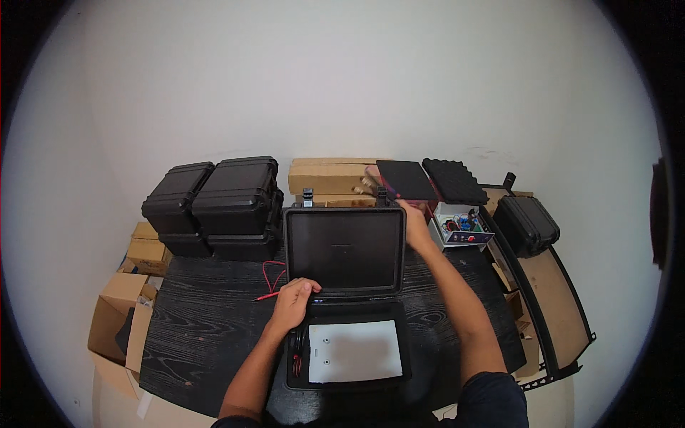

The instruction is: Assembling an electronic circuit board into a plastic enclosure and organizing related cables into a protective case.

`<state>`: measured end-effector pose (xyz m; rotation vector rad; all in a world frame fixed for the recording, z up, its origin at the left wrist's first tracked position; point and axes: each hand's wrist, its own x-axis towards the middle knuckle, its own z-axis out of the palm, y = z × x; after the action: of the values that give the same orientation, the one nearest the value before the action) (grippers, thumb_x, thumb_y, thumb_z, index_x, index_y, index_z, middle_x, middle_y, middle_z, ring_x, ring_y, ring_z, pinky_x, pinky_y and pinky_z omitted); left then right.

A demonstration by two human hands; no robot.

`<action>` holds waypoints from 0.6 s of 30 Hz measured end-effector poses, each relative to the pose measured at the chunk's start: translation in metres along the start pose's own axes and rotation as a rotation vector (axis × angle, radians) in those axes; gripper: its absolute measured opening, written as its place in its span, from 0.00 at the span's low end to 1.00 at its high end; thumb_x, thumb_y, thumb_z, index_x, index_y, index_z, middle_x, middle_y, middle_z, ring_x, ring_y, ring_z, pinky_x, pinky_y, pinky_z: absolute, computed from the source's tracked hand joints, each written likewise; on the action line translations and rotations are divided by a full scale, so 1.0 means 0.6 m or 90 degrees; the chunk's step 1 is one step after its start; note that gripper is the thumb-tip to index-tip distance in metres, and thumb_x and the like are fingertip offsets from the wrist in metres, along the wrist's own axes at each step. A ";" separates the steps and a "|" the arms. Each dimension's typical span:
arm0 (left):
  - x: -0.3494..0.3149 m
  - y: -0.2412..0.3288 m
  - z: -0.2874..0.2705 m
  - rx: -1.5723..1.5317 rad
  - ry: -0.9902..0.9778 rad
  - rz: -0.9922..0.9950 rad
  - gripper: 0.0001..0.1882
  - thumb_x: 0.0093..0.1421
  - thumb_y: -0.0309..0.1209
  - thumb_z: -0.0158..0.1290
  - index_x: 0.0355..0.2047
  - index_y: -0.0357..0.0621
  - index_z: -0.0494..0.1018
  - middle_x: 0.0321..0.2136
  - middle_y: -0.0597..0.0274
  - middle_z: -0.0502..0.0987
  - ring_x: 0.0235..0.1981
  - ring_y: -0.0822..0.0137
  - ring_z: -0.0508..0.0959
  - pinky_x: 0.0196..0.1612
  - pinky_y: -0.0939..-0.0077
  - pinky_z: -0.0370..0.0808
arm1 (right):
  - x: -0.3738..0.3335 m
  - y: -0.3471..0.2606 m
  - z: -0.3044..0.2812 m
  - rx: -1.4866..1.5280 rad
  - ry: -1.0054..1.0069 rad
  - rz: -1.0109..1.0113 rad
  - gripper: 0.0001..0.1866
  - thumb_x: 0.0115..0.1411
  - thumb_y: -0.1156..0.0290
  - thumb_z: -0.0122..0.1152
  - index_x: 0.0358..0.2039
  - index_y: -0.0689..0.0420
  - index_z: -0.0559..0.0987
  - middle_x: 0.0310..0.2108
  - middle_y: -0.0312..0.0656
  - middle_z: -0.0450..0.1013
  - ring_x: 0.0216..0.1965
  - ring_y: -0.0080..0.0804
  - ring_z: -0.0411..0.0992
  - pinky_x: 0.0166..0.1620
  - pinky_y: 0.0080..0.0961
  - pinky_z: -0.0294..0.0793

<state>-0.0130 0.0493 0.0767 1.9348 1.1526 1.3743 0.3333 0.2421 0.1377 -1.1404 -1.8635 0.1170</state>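
An open black hard case (408,349) stands before me with its lid (344,250) raised. In its base lies a white panel (355,351) with two small round fittings, and dark leads with red parts (297,357) are tucked at the panel's left. My left hand (291,305) is closed at the lid's lower left corner, near the hinge. A thin red test lead (267,295) lies beside it on the table. My right hand (415,222) reaches past the lid's upper right corner, its fingers partly hidden. From it, a blurred dark-and-reddish object (371,182) sticks out toward the left.
Closed black cases (235,192) are stacked at the back left, beside long cardboard boxes (328,171). Back right are black foam sheets (453,182) and an uncovered white electronics box (464,232). Another case (528,221) rests on a rack at right. An open carton (110,321) stands left.
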 end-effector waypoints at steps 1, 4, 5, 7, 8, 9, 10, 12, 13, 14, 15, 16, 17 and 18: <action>-0.004 0.001 -0.006 0.004 0.004 -0.003 0.25 0.78 0.40 0.42 0.38 0.31 0.80 0.34 0.47 0.83 0.39 0.53 0.83 0.47 0.62 0.77 | -0.006 -0.011 0.013 0.012 -0.070 -0.014 0.18 0.65 0.66 0.60 0.53 0.60 0.78 0.42 0.62 0.80 0.49 0.60 0.80 0.50 0.47 0.78; 0.008 0.006 0.013 -0.019 -0.006 0.007 0.23 0.77 0.39 0.44 0.38 0.32 0.80 0.34 0.48 0.83 0.39 0.52 0.83 0.47 0.62 0.77 | -0.043 0.072 0.042 0.017 -0.103 -0.002 0.20 0.64 0.63 0.60 0.52 0.60 0.80 0.48 0.61 0.79 0.48 0.62 0.79 0.53 0.46 0.77; 0.006 0.003 0.009 -0.012 -0.003 0.006 0.22 0.77 0.39 0.45 0.38 0.32 0.80 0.34 0.49 0.83 0.39 0.52 0.83 0.47 0.62 0.77 | -0.048 0.068 0.054 0.031 -0.063 -0.039 0.19 0.64 0.64 0.60 0.52 0.60 0.80 0.50 0.61 0.78 0.47 0.62 0.79 0.53 0.46 0.77; 0.003 0.006 0.002 -0.004 0.001 0.005 0.21 0.76 0.38 0.46 0.38 0.32 0.80 0.34 0.49 0.83 0.39 0.52 0.83 0.46 0.62 0.77 | -0.049 0.060 0.058 0.017 -0.107 -0.030 0.18 0.65 0.66 0.58 0.52 0.61 0.81 0.49 0.58 0.80 0.48 0.53 0.79 0.53 0.42 0.77; 0.003 0.011 -0.001 0.014 -0.008 -0.009 0.19 0.75 0.38 0.48 0.39 0.33 0.81 0.34 0.49 0.83 0.40 0.52 0.83 0.47 0.61 0.77 | -0.047 0.048 0.053 -0.002 -0.149 -0.018 0.17 0.67 0.67 0.57 0.52 0.62 0.81 0.49 0.55 0.81 0.49 0.44 0.79 0.53 0.38 0.78; 0.003 0.016 -0.004 0.033 -0.018 -0.023 0.18 0.75 0.37 0.49 0.39 0.34 0.81 0.35 0.50 0.83 0.41 0.53 0.83 0.48 0.61 0.77 | -0.040 0.062 0.067 -0.001 -0.150 -0.019 0.17 0.67 0.67 0.57 0.52 0.62 0.81 0.49 0.55 0.81 0.49 0.44 0.79 0.53 0.38 0.78; 0.024 0.025 0.022 0.009 -0.031 -0.004 0.18 0.75 0.37 0.49 0.39 0.34 0.81 0.35 0.50 0.83 0.41 0.53 0.83 0.48 0.61 0.77 | -0.033 0.120 0.044 -0.020 -0.186 -0.046 0.16 0.67 0.69 0.57 0.51 0.62 0.82 0.48 0.53 0.81 0.48 0.42 0.79 0.52 0.37 0.78; 0.026 0.029 0.019 0.053 -0.077 -0.011 0.16 0.73 0.37 0.52 0.41 0.36 0.81 0.36 0.51 0.84 0.43 0.53 0.82 0.49 0.61 0.76 | -0.030 0.117 0.049 -0.008 -0.236 -0.082 0.14 0.67 0.70 0.57 0.49 0.61 0.83 0.47 0.51 0.82 0.47 0.40 0.79 0.52 0.36 0.78; 0.007 0.028 -0.014 0.076 -0.063 -0.032 0.16 0.73 0.37 0.52 0.41 0.36 0.81 0.36 0.51 0.84 0.43 0.53 0.82 0.49 0.61 0.76 | -0.032 0.047 0.080 0.132 -0.191 -0.069 0.11 0.65 0.71 0.60 0.44 0.61 0.84 0.40 0.49 0.83 0.42 0.41 0.80 0.49 0.36 0.79; 0.001 0.038 -0.031 0.070 -0.092 -0.036 0.15 0.72 0.37 0.54 0.41 0.36 0.81 0.37 0.51 0.84 0.44 0.53 0.82 0.50 0.61 0.76 | -0.030 0.007 0.076 0.249 -0.136 -0.048 0.09 0.62 0.71 0.63 0.38 0.62 0.86 0.34 0.46 0.84 0.38 0.41 0.81 0.46 0.35 0.79; 0.006 0.050 -0.033 0.054 -0.129 -0.031 0.14 0.71 0.37 0.55 0.40 0.37 0.81 0.38 0.51 0.84 0.45 0.52 0.81 0.50 0.61 0.76 | -0.024 0.008 0.062 0.244 -0.132 -0.048 0.09 0.62 0.71 0.63 0.38 0.62 0.86 0.34 0.46 0.84 0.38 0.41 0.81 0.46 0.35 0.79; 0.007 0.060 -0.039 0.052 -0.132 -0.029 0.14 0.71 0.37 0.55 0.40 0.37 0.81 0.38 0.51 0.84 0.45 0.52 0.81 0.50 0.61 0.76 | -0.019 0.011 0.052 0.242 -0.152 -0.061 0.08 0.62 0.73 0.64 0.39 0.61 0.86 0.35 0.45 0.84 0.37 0.38 0.81 0.44 0.35 0.80; 0.008 0.070 -0.047 0.119 -0.135 -0.018 0.15 0.70 0.38 0.56 0.39 0.38 0.81 0.37 0.51 0.84 0.43 0.50 0.82 0.49 0.60 0.77 | -0.015 0.012 0.046 0.242 -0.173 -0.075 0.08 0.61 0.74 0.65 0.40 0.61 0.86 0.35 0.43 0.84 0.36 0.36 0.80 0.43 0.34 0.80; 0.007 0.081 -0.055 0.188 -0.138 -0.009 0.15 0.68 0.40 0.58 0.38 0.38 0.81 0.37 0.52 0.84 0.42 0.49 0.82 0.48 0.59 0.78 | -0.011 0.012 0.043 0.242 -0.172 -0.074 0.08 0.61 0.74 0.65 0.40 0.61 0.86 0.35 0.43 0.84 0.36 0.36 0.80 0.43 0.34 0.80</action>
<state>-0.0258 0.0255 0.1290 2.2100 1.3154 0.9995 0.3197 0.2504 0.1149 -0.7804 -2.0264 0.5580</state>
